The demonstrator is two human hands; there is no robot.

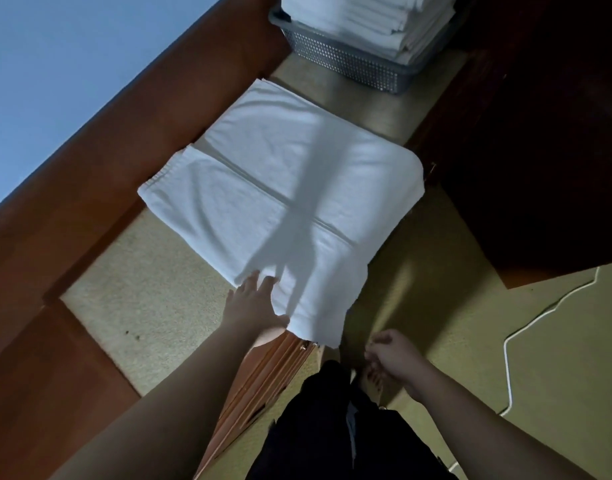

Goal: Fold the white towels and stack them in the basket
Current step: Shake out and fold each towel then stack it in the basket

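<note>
A white towel [280,188] lies folded in half on the beige table top, with its near end hanging over the table's front edge. My left hand [254,303] rests on the towel's near left corner, fingers straight on the cloth and thumb along the hem. Below the table edge, my right hand [393,356] hangs apart from the towel with fingers loosely curled and holding nothing. At the far end of the table stands a grey perforated basket [342,60] holding a stack of several folded white towels [370,19].
The table top [152,323] has a raised brown wooden border [100,188] along its left side. A dark cabinet [540,133] stands on the right. A white cable [526,327] runs across the floor at the right. My dark trousers and bare foot show below.
</note>
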